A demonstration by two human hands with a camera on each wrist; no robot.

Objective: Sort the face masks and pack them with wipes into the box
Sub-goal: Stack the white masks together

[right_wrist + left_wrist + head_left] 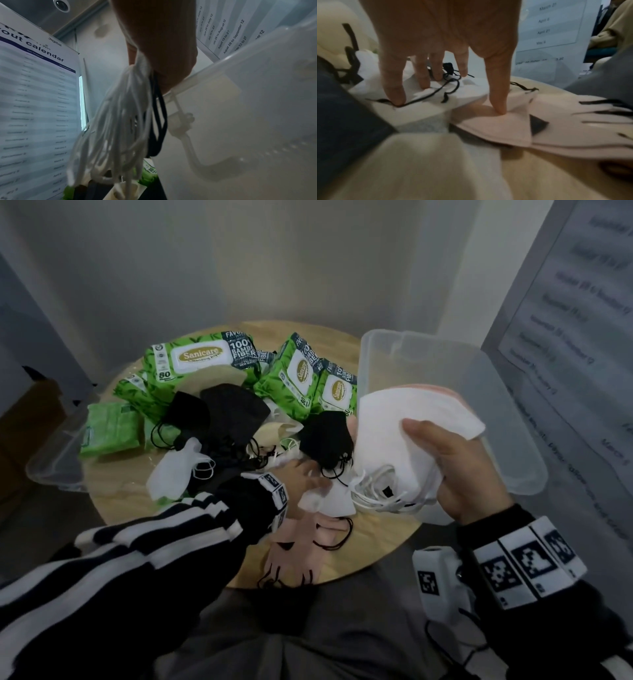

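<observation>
Right hand point(459, 470) up off the table, thumb and fingers clamped around a stack of white masks point(407, 422), with a pink edge peeking out at the back of the stack. The head view shows it held right against the clear plastic box point(479, 378), which stands at the table's right edge. The right wrist view gives what that one can't: the ear loops point(120, 121) dangling below the palm, mostly white, a couple black.

Left hand point(305, 477) is down on the round wooden table point(383, 539), fingers spread. From above it's half hidden by the sleeve; the left wrist view shows fingertips point(397, 94) pressing a white mask point(436, 100) with black cords across it, the thumb resting on a pink mask point(496, 125).

Black masks point(233, 412) lie heaped mid-table. Green wipes packs point(202, 361) sit behind them, still outside the box.
</observation>
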